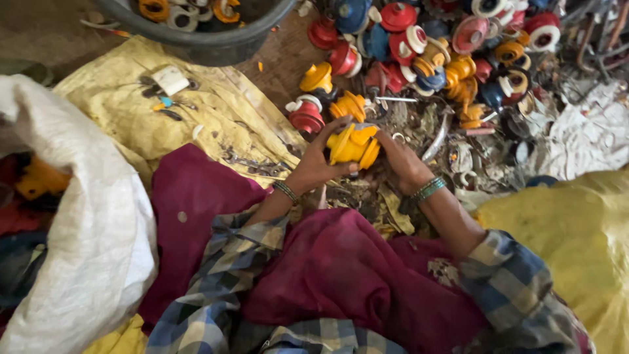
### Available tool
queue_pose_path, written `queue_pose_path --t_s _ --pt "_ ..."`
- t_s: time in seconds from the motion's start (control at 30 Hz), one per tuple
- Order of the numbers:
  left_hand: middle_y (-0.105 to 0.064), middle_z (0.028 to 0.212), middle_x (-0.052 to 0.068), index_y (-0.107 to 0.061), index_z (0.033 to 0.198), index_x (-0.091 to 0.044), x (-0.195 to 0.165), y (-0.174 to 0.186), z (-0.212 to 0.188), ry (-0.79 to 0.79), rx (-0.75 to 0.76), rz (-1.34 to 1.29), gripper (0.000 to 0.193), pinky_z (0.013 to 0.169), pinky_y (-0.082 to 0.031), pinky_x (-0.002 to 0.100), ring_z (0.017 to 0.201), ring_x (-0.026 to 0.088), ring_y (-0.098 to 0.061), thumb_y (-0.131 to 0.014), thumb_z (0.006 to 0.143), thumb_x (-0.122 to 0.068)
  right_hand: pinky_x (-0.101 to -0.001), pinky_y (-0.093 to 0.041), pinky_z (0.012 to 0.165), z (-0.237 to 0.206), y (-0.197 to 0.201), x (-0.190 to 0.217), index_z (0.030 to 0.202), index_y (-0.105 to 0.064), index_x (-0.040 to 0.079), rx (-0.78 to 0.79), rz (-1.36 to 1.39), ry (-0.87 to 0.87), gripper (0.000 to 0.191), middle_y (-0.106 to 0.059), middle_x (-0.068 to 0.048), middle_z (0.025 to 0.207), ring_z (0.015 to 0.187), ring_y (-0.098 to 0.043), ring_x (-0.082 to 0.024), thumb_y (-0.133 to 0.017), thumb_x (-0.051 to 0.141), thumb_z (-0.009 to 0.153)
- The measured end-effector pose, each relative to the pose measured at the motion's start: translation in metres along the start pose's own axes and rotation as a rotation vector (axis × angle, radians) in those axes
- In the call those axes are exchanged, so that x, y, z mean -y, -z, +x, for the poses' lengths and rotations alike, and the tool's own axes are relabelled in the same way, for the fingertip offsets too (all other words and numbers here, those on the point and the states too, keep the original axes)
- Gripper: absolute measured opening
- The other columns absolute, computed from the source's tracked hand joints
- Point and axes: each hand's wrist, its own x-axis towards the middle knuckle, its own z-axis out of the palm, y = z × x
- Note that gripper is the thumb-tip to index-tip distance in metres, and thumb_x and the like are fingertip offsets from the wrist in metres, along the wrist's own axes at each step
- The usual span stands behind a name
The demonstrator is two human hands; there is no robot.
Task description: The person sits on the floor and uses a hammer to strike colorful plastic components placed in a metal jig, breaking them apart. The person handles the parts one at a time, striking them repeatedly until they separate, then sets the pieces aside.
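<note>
dim, soft daylight with no hard shadows; the white sack (85, 216) is slightly overexposed, edges stretched by the wide lens, far pile of plastic parts (445, 46) slightly blurred.

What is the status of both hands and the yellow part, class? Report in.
Left hand and right hand both grip the yellow part. Pile of coloured parts beyond. Nothing between.

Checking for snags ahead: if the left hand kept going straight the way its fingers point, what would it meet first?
The left hand grips the yellow plastic part. Straight beyond lies another yellow piece at the pile's edge, probably first, though depth is unclear.
</note>
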Motion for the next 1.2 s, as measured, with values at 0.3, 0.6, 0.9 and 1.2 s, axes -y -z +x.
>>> queue_pose_path --t_s 0.3,0.6,0.9,1.2 --pt "-0.073 0.117 0.009 -0.059 0.137 -0.002 0.052 -0.007 -0.005 0.164 -0.303 0.052 0.056 0.081 -0.062 0.026 0.099 0.013 -0.073 -0.085 0.093 -0.025 -0.0433 -0.056 0.065 -0.059 0.116 -0.037 0.117 -0.073 0.012 -0.552 -1.153 0.209 0.043 -0.077 -0.013 0.087 0.071 -0.073 -0.031 -0.058 0.047 0.097" --pt "-0.068 0.106 0.005 -0.044 0.146 -0.007 0.076 0.002 -0.009 0.346 -0.431 -0.038 0.071 0.055 -0.056 0.024 0.071 0.01 -0.065 -0.08 0.087 -0.022 -0.0493 -0.055 0.09 0.004 0.135 -0.117 0.114 -0.075 0.018 -0.346 -1.579 -0.259 0.059 -0.074 -0.014 0.117 0.109 -0.07 -0.033 -0.074 0.065 0.078" --pt "-0.065 0.108 0.011 -0.029 0.156 -0.014 0.077 0.009 -0.005 0.439 -0.203 -0.082 0.097 0.057 -0.059 0.028 0.076 0.015 -0.066 -0.083 0.077 -0.005 -0.0463 -0.056 0.097 0.008 0.132 -0.13 0.118 -0.078 0.016 -0.239 -1.428 -0.364 0.061 -0.073 -0.017 0.123 0.115 -0.07 -0.035 -0.078 0.056 0.072" --pt "-0.064 0.131 0.013 -0.032 0.156 -0.009 0.077 0.026 -0.003 0.206 -0.054 0.43 0.108 0.096 -0.055 0.035 0.116 0.023 -0.067 -0.097 0.072 -0.026 -0.0453 -0.058 0.092 -0.003 0.117 -0.111 0.102 -0.079 -0.001 -0.116 -1.186 -0.266 0.071 -0.077 -0.024 0.106 0.1 -0.075 -0.039 -0.077 0.058 0.063"
